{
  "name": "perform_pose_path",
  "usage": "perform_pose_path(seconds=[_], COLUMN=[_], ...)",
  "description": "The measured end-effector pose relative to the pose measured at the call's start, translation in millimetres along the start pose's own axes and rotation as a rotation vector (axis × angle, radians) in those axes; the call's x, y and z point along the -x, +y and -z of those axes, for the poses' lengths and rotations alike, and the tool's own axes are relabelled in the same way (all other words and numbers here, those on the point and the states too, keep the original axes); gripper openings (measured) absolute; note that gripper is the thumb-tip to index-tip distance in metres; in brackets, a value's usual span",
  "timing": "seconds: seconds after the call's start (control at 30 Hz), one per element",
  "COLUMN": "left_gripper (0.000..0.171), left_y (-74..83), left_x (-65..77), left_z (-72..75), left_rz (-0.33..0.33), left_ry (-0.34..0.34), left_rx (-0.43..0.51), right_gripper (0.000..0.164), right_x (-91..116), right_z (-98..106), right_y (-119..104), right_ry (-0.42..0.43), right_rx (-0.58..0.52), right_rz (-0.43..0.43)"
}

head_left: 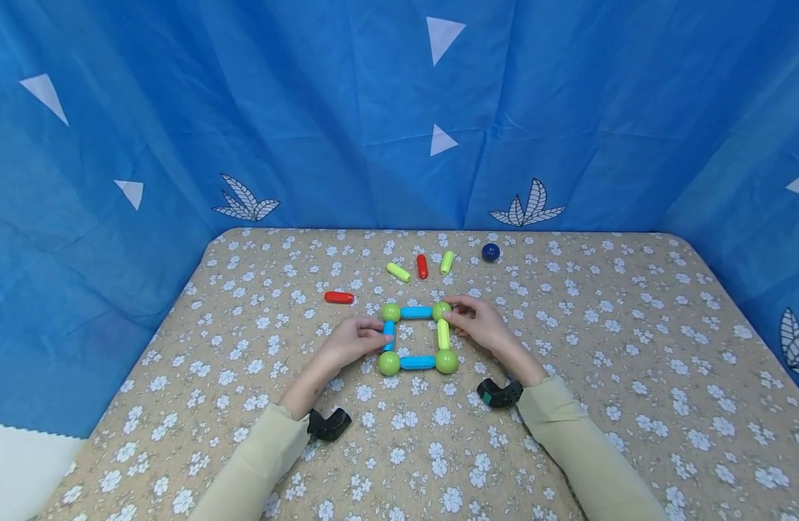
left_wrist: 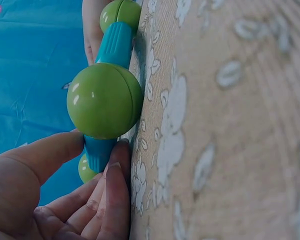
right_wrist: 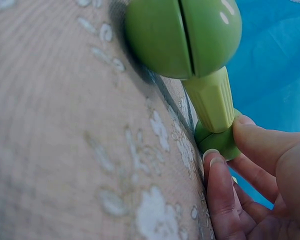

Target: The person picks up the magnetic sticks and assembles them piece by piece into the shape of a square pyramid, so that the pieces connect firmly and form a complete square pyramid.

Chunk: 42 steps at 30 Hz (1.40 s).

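A square frame of green balls and short rods lies on the table. Its left side is a blue rod [head_left: 389,331] [left_wrist: 98,151], which my left hand [head_left: 352,341] pinches between thumb and fingers. At the far right corner, my right hand [head_left: 480,322] grips a green ball [head_left: 441,310] [right_wrist: 213,142]. A yellow-green rod [head_left: 443,334] [right_wrist: 210,100] joins that ball to the near right ball [head_left: 446,361] [right_wrist: 185,35]. Blue rods form the far side [head_left: 416,312] and near side [head_left: 417,362]. The near left ball [left_wrist: 104,100] stands just beyond my left fingertips in the left wrist view.
Behind the frame lie two loose yellow-green rods [head_left: 398,272] [head_left: 447,262], a red rod [head_left: 422,266] and a dark blue ball [head_left: 491,252]. Another red rod [head_left: 339,297] is at the far left of the frame. Blue curtains [head_left: 373,108] hang along the flowered tablecloth's [head_left: 634,325] back and sides.
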<state>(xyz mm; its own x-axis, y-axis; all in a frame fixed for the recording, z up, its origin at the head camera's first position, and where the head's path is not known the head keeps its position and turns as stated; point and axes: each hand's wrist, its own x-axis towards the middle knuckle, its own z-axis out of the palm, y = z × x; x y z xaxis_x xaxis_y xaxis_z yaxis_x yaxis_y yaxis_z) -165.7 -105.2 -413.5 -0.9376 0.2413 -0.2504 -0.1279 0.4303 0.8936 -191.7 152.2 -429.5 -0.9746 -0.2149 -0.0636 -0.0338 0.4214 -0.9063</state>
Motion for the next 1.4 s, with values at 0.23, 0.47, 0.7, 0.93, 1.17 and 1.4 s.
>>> perform_pose_path(seconds=[0.23,0.47,0.7,0.93,1.17,1.4], left_gripper=[0.039,0.037,0.038,0.040,0.051,0.068], left_y=[4.2,5.6,5.0,3.4,3.6,1.8], left_x=[1.5,1.2,2.1,3.3,0.3,-8.7], left_z=[-1.3,-2.9,-3.4,-3.8,-2.8,0.8], left_rz=[-0.018,-0.047,-0.050,-0.079,-0.080,-0.152], left_ry=[0.032,0.055,0.065,0.076,0.084,0.014], left_rx=[-0.081,-0.103,-0.131,-0.154,-0.134,-0.073], right_gripper=[0.036,0.037,0.037,0.037,0.036,0.036], right_x=[1.3,0.5,-0.1,0.9,3.7,1.5], right_z=[0.9,0.6,0.4,-0.1,0.8,-1.2], right_y=[-1.5,-1.1,0.0,-1.6,-7.6,-0.4], right_ry=[0.001,-0.003,-0.003,0.001,0.008,0.000], right_rx=[-0.016,-0.018,-0.009,-0.014,0.000,-0.011], right_rz=[-0.013,-0.003,-0.011,-0.007,0.015,-0.009])
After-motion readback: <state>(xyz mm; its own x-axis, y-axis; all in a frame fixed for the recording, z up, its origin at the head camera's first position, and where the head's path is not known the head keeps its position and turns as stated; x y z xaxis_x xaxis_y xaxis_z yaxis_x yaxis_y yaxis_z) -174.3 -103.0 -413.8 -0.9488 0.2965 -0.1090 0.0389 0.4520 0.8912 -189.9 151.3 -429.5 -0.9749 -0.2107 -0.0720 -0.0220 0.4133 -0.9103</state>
